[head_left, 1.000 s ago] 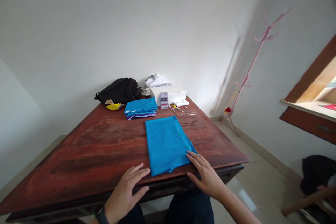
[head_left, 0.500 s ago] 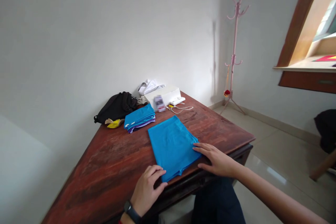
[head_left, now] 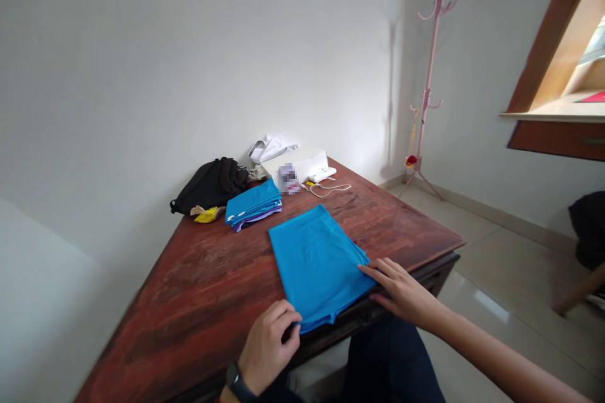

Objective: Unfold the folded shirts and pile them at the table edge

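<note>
Lower centre of the frame: the left hand (head_left: 271, 340), with a dark wristband (head_left: 237, 381), touches the near left corner of the blue cloth (head_left: 319, 261). Its grip is narrow, thumb and forefinger close together; whether fabric is pinched between them cannot be told. Risk: if only the top layer is caught, a lift at this corner could separate the layers and spoil the fold.

Lower right of centre: the right hand (head_left: 401, 289) rests its fingertips on the right border of the cloth. Its grip is wider, with the thumb apart and lower; whether the thumb is under the fabric cannot be told. Risk: unequal pull between the two hands could skew the cloth or crease it.

Centre to lower centre: the cloth lies folded and nearly flat at the near edge of the tabletop (head_left: 203, 289). Its near border is uneven, with a small point of fabric sticking out, and layers show apart along the right border. Risk: these loose layers could slip or fold under if the cloth is dragged, and a pull toward the person could draw it over the edge.

Centre, farther back: a folded pile (head_left: 253, 204) sits apart from the cloth, its layers slightly out of line. Risk: a sideways knock could make it slide. Beyond it are the black bag (head_left: 205, 186) and the white box (head_left: 307, 157).
</note>
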Motion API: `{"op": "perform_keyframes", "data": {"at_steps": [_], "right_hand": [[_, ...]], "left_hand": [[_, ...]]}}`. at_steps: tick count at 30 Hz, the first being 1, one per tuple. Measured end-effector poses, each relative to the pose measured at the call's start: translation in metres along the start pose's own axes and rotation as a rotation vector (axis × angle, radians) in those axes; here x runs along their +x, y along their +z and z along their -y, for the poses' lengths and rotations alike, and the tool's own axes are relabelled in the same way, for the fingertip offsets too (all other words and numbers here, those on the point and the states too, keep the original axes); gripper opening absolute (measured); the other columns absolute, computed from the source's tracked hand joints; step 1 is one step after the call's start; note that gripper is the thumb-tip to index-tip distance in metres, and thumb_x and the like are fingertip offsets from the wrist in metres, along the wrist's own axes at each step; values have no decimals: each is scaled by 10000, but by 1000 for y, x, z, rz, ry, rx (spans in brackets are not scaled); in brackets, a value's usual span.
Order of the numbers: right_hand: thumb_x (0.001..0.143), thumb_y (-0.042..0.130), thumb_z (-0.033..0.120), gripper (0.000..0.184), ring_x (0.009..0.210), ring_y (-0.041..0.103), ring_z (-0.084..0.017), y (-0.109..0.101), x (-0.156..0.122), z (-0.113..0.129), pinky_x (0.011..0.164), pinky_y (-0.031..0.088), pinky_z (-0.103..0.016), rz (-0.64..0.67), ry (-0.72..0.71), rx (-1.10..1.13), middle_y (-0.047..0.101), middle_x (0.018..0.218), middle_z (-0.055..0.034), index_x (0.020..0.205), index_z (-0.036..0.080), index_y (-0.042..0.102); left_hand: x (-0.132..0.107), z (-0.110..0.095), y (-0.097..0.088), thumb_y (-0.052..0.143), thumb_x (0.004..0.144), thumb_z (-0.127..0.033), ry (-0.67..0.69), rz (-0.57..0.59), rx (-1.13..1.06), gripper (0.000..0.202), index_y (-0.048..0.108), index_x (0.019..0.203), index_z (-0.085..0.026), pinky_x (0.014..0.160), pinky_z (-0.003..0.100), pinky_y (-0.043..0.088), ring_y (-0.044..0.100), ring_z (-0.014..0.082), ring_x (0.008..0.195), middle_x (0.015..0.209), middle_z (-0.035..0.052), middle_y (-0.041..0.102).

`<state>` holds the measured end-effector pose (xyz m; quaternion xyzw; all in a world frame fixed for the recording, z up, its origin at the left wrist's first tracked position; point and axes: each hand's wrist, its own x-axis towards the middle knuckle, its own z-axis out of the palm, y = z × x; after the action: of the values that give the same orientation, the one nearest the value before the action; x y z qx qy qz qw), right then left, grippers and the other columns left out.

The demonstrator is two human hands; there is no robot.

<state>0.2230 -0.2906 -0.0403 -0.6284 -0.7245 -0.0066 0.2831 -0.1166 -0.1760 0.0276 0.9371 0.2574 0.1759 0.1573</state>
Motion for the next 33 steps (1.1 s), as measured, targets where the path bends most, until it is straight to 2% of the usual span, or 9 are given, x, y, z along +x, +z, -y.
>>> {"op": "perform_keyframes", "data": {"at_steps": [3,7,12,15,19,21,25,29,33], "right_hand": [[871,545,137,528,1109,600,-289,4,-8,6,984,515,-489,-64,3,-30,635,1223,-112,1369,303,590],[862,515,102,476,1058,608,-280,2,-11,9,944,535,-477,-61,2,-14,635,1162,-113,1268,298,666],[925,507,188,332,1261,544,-301,-10,-10,6,1055,480,-495,-79,29,124,584,1364,-83,1143,320,720],[932,543,262,242,1301,537,-314,-23,-7,7,1094,445,-505,-88,88,312,607,1368,-80,1087,288,726],[891,649,406,211,1076,664,-325,-44,17,14,1022,478,-480,-96,220,515,739,1067,-92,986,240,738],[881,651,468,267,848,673,-282,-50,41,15,786,541,-381,-127,311,554,734,880,-81,918,215,728],[863,623,547,380,644,541,-183,-38,103,3,584,431,-280,-200,377,542,605,656,-14,713,199,606],[846,588,528,381,632,506,-164,-5,159,-20,567,363,-263,-153,394,473,526,621,16,658,207,507],[825,587,476,337,665,541,-174,20,191,-39,600,351,-263,-75,438,321,545,637,13,639,211,493]], "left_hand": [[-13,2,5,629,855,-162,-6,-36,31,201,693,1030,-239,924,392,550,640,257,1045,1130,85,674],[-24,9,21,683,788,-114,27,-73,116,526,626,1279,-294,1057,503,493,541,313,1264,1370,64,604],[-26,8,36,469,854,-2,4,-211,118,436,706,1081,-288,1042,483,501,574,267,1235,1244,36,683],[-27,1,30,494,893,-61,18,-226,1,356,688,1094,-282,1065,465,484,555,261,1272,1267,36,680],[-21,-9,5,533,957,-226,-70,-218,-207,243,656,1161,-272,1144,460,404,572,257,1272,1247,52,694],[-9,-10,-9,564,952,-299,-193,-248,-312,208,659,1131,-250,1093,426,453,627,263,1194,1180,64,716],[36,8,-24,615,914,-422,-371,-305,-622,276,620,1058,-187,810,317,572,704,236,919,969,72,725],[83,50,-18,644,853,-487,-523,-290,-840,474,524,1213,-202,539,267,555,654,184,642,765,4,664],[109,89,-7,618,829,-435,-556,-240,-753,474,531,1237,-207,407,221,478,583,150,511,693,-25,609]]}}
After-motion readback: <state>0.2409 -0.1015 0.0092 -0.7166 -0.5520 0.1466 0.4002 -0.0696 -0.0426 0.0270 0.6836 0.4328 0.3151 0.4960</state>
